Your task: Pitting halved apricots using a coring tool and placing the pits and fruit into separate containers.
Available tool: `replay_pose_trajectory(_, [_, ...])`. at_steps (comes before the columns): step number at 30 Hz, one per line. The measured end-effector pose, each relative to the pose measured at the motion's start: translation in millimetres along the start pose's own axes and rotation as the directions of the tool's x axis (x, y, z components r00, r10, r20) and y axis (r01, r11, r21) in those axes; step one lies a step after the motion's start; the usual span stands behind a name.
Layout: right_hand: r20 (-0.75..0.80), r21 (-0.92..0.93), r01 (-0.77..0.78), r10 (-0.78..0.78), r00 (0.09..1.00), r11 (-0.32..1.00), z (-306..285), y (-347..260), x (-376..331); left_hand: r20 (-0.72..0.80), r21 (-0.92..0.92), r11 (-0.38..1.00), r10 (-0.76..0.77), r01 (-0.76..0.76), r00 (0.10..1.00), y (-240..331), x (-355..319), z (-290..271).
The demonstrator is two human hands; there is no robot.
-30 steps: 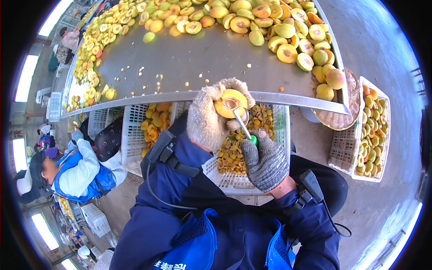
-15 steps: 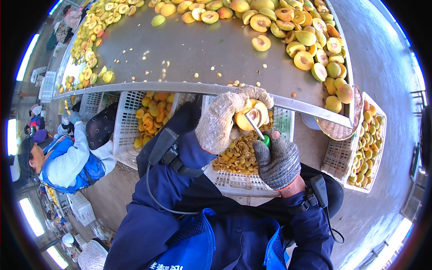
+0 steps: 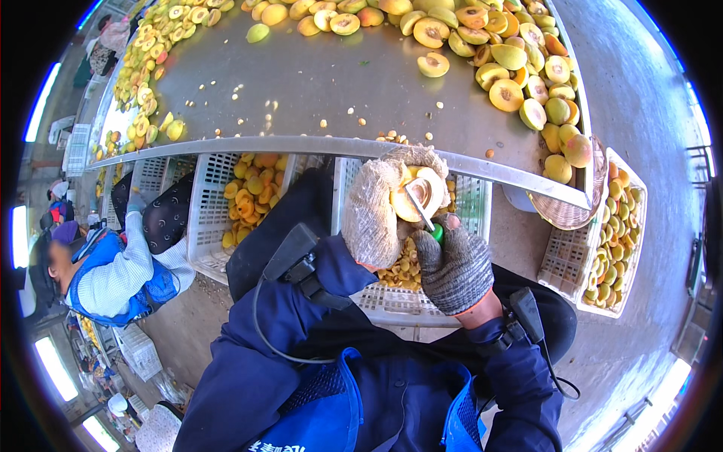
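Observation:
My left hand (image 3: 372, 209), in a worn beige knit glove, is wrapped round a yellow peach half (image 3: 429, 185) just off the table's near edge. The peach's cut face is turned towards my right hand. In a grey knit glove, my right hand (image 3: 458, 273) grips a pitting knife (image 3: 437, 232) with a green handle. Its thin metal blade lies across the cut face, at the hollow in the middle. My fingers hide part of the handle. Beneath both hands, a white slatted crate (image 3: 407, 319) holds small peach pieces (image 3: 401, 273).
The metal table (image 3: 301, 90) bears halved peaches (image 3: 508, 96) at the back and right, and scattered pits. A raised rim (image 3: 301, 145) edges it. A wicker basket (image 3: 570, 218) and a full crate (image 3: 576, 260) stand right. Left are another crate (image 3: 205, 203) and a seated co-worker (image 3: 124, 275).
My left hand has tilted round the peach half, and its cut face shows more from above. My right hand has moved slightly left with the knife. The co-worker's hand has lowered.

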State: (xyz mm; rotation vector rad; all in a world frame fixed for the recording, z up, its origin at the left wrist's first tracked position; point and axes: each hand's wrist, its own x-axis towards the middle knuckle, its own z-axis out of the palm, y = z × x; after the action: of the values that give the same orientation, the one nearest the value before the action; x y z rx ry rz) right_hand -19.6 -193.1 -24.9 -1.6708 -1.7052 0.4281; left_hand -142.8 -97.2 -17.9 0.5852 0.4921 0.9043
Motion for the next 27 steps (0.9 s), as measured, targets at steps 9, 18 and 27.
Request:
replay_pose_trajectory(9, [0.126,0.004,-0.157,0.156,0.980,0.988,6.3,-4.3,-1.2,0.096,0.808,0.538,0.283,-0.241,0.954,-6.1,-20.7,-23.6])
replay_pose_trajectory(18, [0.124,-0.022,-0.127,0.128,0.984,0.992,0.0,0.8,3.9,0.373,0.926,-0.110,0.131,-0.360,0.919,-19.4,-66.8,-92.4])
replay_pose_trajectory(27, [0.092,0.278,-0.180,0.160,0.983,0.944,11.4,-8.1,1.7,0.382,0.916,0.078,0.140,-0.394,0.914,-31.7,-59.6,-76.3])
